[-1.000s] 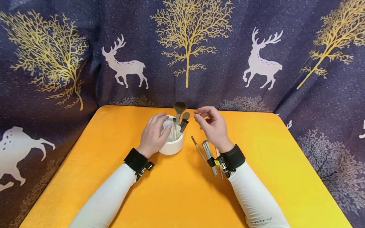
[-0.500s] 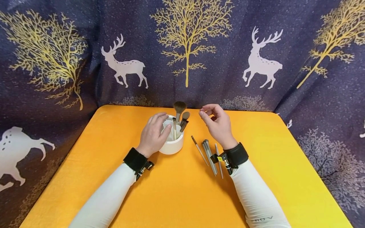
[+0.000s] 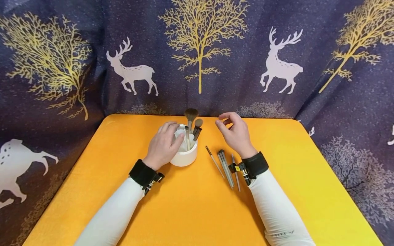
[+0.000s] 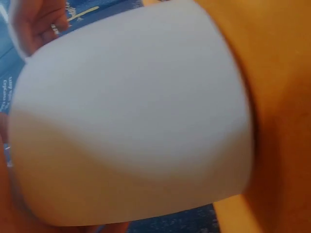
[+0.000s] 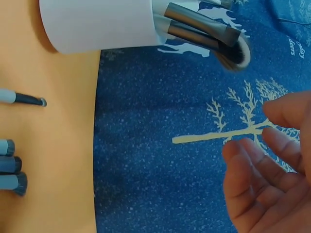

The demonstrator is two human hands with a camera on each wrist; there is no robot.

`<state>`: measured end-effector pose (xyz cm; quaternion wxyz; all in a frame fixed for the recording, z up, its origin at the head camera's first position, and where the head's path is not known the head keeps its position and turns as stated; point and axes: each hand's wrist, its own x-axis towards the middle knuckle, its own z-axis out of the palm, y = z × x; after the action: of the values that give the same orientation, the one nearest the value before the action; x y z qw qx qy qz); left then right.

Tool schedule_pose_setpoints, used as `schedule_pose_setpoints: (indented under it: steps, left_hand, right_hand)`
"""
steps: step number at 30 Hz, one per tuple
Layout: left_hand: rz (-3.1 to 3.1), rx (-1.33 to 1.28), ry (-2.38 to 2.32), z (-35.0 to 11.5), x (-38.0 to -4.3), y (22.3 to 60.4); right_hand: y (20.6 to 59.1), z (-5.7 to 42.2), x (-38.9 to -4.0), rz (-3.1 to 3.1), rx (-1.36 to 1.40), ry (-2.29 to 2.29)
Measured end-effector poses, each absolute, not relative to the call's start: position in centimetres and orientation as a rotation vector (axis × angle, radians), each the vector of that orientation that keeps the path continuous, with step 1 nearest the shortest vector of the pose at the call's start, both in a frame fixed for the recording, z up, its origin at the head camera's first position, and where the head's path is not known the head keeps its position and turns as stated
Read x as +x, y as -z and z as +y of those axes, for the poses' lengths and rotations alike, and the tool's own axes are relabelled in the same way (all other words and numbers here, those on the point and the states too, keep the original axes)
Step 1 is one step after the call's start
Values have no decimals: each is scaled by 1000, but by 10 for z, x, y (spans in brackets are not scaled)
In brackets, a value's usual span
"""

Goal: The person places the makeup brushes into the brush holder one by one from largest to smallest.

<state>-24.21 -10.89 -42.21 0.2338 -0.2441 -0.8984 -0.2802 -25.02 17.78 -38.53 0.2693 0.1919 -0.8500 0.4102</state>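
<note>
A round white brush holder [image 3: 183,158] stands on the table, with my left hand [image 3: 163,145] holding its left side and rim. Its wall [image 4: 131,107] fills most of the left wrist view, where only bits of that hand show at the edges. Several makeup brushes stand in the holder, among them a big fluffy brush [image 3: 191,115] and a slim brush [image 3: 187,138]. My right hand [image 3: 235,135] hovers to the right of it, fingers loosely bent and apart from the brushes. In the right wrist view that hand [image 5: 272,187] has nothing between thumb and fingers.
Below my right hand lie a thin brush [image 3: 214,162], a close group of brushes [image 3: 225,169] and another brush [image 3: 236,176], partly behind the wrist camera. A dark curtain [image 3: 132,20] with deer and trees hangs behind the orange table [image 3: 184,212].
My right hand has moved away from the holder to the right, then stayed about there. My left hand keeps its place on the holder. The head view has shifted slightly.
</note>
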Motion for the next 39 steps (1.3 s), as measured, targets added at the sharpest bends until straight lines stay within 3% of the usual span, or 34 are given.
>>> schedule_pose_setpoints:
  steps: [12,39]
  left_hand:
    - [-2435,-455,708,-106,-236,412]
    - [-2536,-511,664,-99,-232,419]
  right_hand:
    - [387,179,-253,-2362,492,-1057]
    - [392,197,-253,-2916,363,-781]
